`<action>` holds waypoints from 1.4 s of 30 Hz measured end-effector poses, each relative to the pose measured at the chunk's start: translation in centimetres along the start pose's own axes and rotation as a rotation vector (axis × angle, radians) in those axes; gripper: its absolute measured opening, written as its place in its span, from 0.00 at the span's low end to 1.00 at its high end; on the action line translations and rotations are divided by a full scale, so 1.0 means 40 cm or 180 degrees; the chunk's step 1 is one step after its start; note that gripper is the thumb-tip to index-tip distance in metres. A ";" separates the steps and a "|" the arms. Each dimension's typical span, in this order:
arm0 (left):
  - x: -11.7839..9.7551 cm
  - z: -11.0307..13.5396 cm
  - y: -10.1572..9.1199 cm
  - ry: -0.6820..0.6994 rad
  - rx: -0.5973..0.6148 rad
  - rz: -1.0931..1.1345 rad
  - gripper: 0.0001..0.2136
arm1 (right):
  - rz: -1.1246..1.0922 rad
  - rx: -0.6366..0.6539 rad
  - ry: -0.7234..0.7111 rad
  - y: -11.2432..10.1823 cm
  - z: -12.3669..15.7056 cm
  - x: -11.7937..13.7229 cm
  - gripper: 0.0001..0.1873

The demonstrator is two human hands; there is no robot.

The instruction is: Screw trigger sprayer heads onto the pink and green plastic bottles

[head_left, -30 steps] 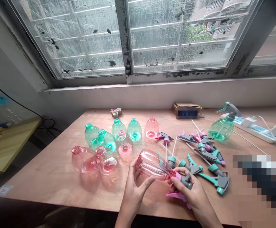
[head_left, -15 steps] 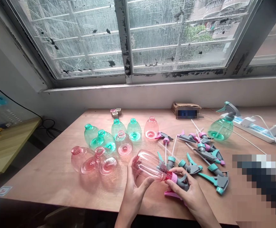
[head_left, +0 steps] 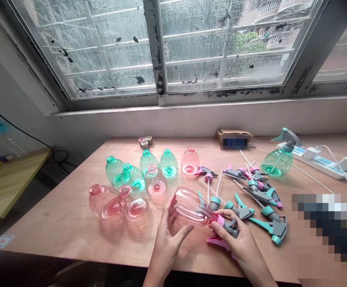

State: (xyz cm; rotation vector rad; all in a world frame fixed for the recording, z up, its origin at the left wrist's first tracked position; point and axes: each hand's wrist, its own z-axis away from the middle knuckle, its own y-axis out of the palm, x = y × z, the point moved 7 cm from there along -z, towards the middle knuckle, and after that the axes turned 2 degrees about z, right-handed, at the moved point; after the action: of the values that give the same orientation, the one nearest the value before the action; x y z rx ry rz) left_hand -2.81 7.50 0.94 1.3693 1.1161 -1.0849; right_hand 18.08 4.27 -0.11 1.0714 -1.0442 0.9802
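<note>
My left hand (head_left: 167, 239) cups the body of a clear pink spray bottle (head_left: 190, 207) that lies tilted over the front of the wooden table (head_left: 71, 223). At the bottle's neck my right hand (head_left: 241, 243) grips its pink and grey trigger sprayer head (head_left: 225, 231), fingers curled around the collar. Several loose trigger heads (head_left: 260, 199) with dip tubes lie just beyond my right hand. A group of empty pink bottles (head_left: 116, 203) and green bottles (head_left: 131, 173) lies to the left of my hands.
An assembled green spray bottle (head_left: 277, 159) stands at the back right near a white power strip (head_left: 320, 161) and cables. A small cardboard box (head_left: 235, 137) sits by the wall. A blurred patch (head_left: 329, 235) covers the right front. A lower wooden bench (head_left: 8, 179) is at far left.
The pink bottle has rocked slightly in my hands, first dipping left and then rising a little. My right hand's fingers have shifted around the sprayer collar.
</note>
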 end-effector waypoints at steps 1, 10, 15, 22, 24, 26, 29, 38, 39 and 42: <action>-0.003 0.001 0.001 0.0005 0.0007 -0.0028 0.38 | 0.0003 -0.0001 -0.0010 0.000 -0.001 0.000 0.25; -0.019 0.007 0.012 -0.0093 -0.0005 0.0114 0.36 | 0.0100 0.0028 -0.0032 -0.002 -0.002 -0.003 0.25; -0.021 0.005 0.016 -0.0140 0.0024 0.0239 0.35 | 0.0028 0.0081 0.0057 0.000 -0.002 -0.012 0.26; -0.012 0.006 0.010 -0.0114 -0.0001 0.0184 0.34 | 0.0039 0.0123 0.0061 0.001 -0.002 -0.014 0.25; -0.010 0.006 0.010 -0.0122 0.0023 0.0174 0.33 | 0.0059 0.0124 0.0055 0.000 -0.002 -0.014 0.25; -0.010 0.005 0.011 -0.0121 0.0024 0.0207 0.32 | 0.0064 0.0105 0.0047 -0.002 -0.003 -0.014 0.26; -0.011 0.004 0.013 -0.0115 0.0033 0.0241 0.32 | 0.0061 0.0087 0.0037 -0.002 -0.003 -0.013 0.26; -0.010 0.004 0.012 -0.0123 0.0038 0.0216 0.32 | 0.0084 0.0066 0.0030 -0.001 -0.003 -0.013 0.25; -0.009 0.004 0.011 -0.0125 0.0025 0.0201 0.32 | 0.0076 0.0062 0.0036 -0.001 -0.002 -0.012 0.25; -0.010 0.003 0.011 -0.0140 0.0017 0.0154 0.31 | 0.0034 0.0051 0.0036 0.000 0.000 -0.009 0.25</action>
State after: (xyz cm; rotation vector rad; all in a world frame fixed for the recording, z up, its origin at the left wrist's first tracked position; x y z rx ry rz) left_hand -2.45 7.33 1.40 1.3635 1.0439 -1.0785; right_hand 17.99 4.24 -0.46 1.0732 -1.0352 1.0035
